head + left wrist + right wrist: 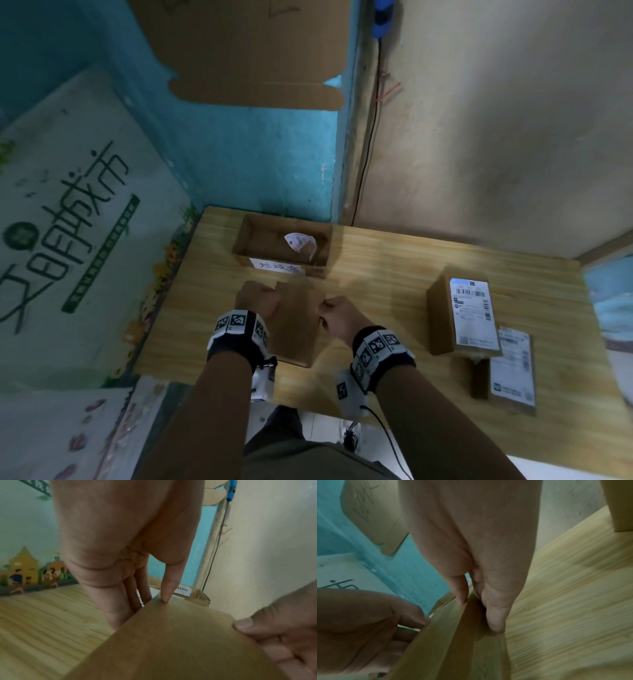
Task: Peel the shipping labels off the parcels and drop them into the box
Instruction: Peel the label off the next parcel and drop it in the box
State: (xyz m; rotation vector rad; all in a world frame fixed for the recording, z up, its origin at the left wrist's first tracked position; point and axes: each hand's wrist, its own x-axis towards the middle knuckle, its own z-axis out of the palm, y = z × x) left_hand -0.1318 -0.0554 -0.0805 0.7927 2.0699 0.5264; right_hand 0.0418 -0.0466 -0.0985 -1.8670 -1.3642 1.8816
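Note:
A plain brown parcel [296,325] stands on the wooden table [376,274] between my hands, its top face bare cardboard. My left hand [270,298] grips its left edge, thumb [167,588] on top and fingers [118,612] down the side. My right hand [325,310] grips the right edge the same way, thumb [459,589] above and fingers [494,618] on the side wall. Just beyond stands the open cardboard box [246,240], with a crumpled white label [299,241] inside. I cannot tell whether the held parcel [180,642] carries a label.
Two more parcels lie at the right: one [442,308] with a white shipping label [474,308] on top, and another [479,380] labelled one nearer the front edge. A handwritten tag [277,267] is on the box front. Walls close the left and back.

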